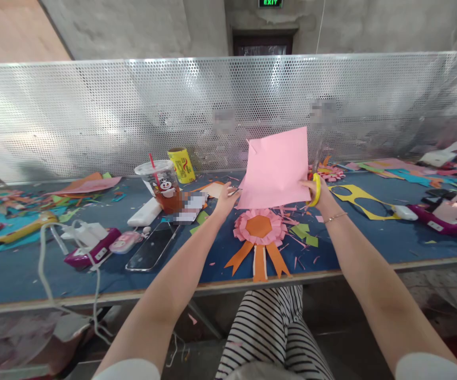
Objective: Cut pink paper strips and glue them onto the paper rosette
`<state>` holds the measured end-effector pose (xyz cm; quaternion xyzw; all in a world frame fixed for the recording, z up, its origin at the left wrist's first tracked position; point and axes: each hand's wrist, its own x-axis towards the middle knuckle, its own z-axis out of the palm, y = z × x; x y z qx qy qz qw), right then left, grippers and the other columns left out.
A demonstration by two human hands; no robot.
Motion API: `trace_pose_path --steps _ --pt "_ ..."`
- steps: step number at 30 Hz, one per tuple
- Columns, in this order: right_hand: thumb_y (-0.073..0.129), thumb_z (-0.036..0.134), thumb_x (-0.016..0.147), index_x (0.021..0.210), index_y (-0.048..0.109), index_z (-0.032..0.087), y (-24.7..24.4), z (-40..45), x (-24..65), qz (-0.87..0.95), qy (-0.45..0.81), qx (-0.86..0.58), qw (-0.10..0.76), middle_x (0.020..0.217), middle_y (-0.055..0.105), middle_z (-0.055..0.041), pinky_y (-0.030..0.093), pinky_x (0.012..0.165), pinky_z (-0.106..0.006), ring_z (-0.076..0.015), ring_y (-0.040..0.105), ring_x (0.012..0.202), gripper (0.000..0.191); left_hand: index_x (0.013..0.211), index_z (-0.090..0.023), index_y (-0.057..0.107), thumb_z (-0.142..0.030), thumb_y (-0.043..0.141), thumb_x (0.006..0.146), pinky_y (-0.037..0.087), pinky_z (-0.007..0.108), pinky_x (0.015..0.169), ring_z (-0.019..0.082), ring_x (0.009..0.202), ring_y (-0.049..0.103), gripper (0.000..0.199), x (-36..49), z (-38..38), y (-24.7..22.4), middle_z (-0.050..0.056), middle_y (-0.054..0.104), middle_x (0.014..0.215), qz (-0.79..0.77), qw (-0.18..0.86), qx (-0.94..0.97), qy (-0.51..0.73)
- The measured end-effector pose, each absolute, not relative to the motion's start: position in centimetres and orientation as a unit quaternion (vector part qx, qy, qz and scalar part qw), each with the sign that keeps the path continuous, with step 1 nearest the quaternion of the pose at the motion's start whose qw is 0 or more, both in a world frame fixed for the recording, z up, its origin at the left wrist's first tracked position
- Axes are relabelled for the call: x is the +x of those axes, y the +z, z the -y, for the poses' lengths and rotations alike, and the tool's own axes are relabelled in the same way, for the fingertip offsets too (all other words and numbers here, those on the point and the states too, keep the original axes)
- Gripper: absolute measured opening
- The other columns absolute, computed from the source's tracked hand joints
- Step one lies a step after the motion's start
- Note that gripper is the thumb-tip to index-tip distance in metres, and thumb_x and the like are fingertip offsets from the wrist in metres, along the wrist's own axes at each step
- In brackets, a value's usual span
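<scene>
A sheet of pink paper (278,169) is held up above the table, roughly upright and facing me. At its lower left corner, my left hand (226,199) has its fingers closed on the edge. My right hand (320,194) grips the lower right corner and also has yellow-handled scissors (316,191) hooked in it, blades pointing up. Just below the sheet lies a paper rosette (260,227) with pink pleats, an orange centre and orange ribbon tails.
To the left are a cup with a red straw (166,187), a yellow can (181,164), a phone (152,247) and a purple power strip (93,250) with cables. Yellow paper with round holes (365,201) lies right. Scraps litter the table; a perforated metal screen (105,116) stands behind.
</scene>
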<state>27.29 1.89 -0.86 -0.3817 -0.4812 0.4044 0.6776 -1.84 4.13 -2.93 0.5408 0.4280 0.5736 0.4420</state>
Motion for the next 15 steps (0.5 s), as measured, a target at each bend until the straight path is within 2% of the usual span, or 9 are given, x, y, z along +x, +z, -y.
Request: trace_pose_path --steps 2,4,7,9,12,15 --pt "0.072 0.029 0.049 0.063 0.051 0.02 -0.3 -1.5 27.8 0.459 0.434 -0.414 0.656 0.056 0.055 0.0023 0.044 0.047 -0.026 -0.0128 0.053 0.05 0.026 0.113 -0.022 0.048 -0.032 0.069 0.067 0.047 0.026 0.066 0.015 0.083 0.059 0.052 -2.0 -4.1 -2.6 0.007 0.057 0.104 -0.411 0.491 0.509 0.575" --pt "0.072 0.028 0.05 0.059 0.049 0.02 0.0 -1.1 28.3 0.456 0.458 -0.442 0.622 0.049 0.051 0.0028 0.043 0.046 -0.026 -0.0128 0.052 0.047 0.026 0.107 -0.021 0.051 -0.044 0.065 0.069 0.049 0.03 0.068 0.017 0.082 0.06 0.046 -2.1 -4.0 -2.1 0.007 0.058 0.101 -0.385 0.564 0.462 0.566" --pt "0.072 0.027 0.053 0.069 0.056 0.019 0.1 -0.6 28.6 0.494 0.509 -0.466 0.529 0.055 0.058 0.0014 0.047 0.05 -0.028 -0.0146 0.056 0.05 0.024 0.098 -0.019 0.053 -0.062 0.052 0.072 0.05 0.035 0.069 0.02 0.079 0.062 0.051 -2.4 -3.7 -1.3 0.009 0.06 0.094 -0.344 0.651 0.387 0.555" --pt "0.072 0.027 0.054 0.078 0.06 0.018 0.2 -0.2 28.5 0.522 0.534 -0.479 0.462 0.064 0.064 -0.0005 0.049 0.053 -0.028 -0.0161 0.06 0.055 0.029 0.094 -0.017 0.054 -0.068 0.047 0.072 0.05 0.035 0.067 0.02 0.076 0.063 0.056 -2.6 -3.4 -1.0 0.009 0.061 0.089 -0.318 0.666 0.368 0.566" --pt "0.071 0.026 0.055 0.085 0.062 0.017 0.3 0.7 27.9 0.566 0.524 -0.494 0.401 0.066 0.065 -0.0012 0.047 0.051 -0.027 -0.0169 0.06 0.055 0.032 0.089 -0.016 0.058 -0.064 0.053 0.07 0.049 0.032 0.064 0.019 0.071 0.062 0.051 -2.6 -3.4 -0.9 0.008 0.063 0.083 -0.314 0.639 0.371 0.596" --pt "0.068 0.025 0.057 0.097 0.062 0.018 0.6 2.1 27.3 0.596 0.517 -0.475 0.39 0.071 0.067 -0.0006 0.048 0.054 -0.026 -0.0174 0.061 0.06 0.041 0.08 -0.016 0.058 -0.05 0.066 0.065 0.047 0.028 0.059 0.016 0.063 0.06 0.038 -2.7 -3.7 -1.4 0.004 0.063 0.071 -0.353 0.585 0.364 0.633"
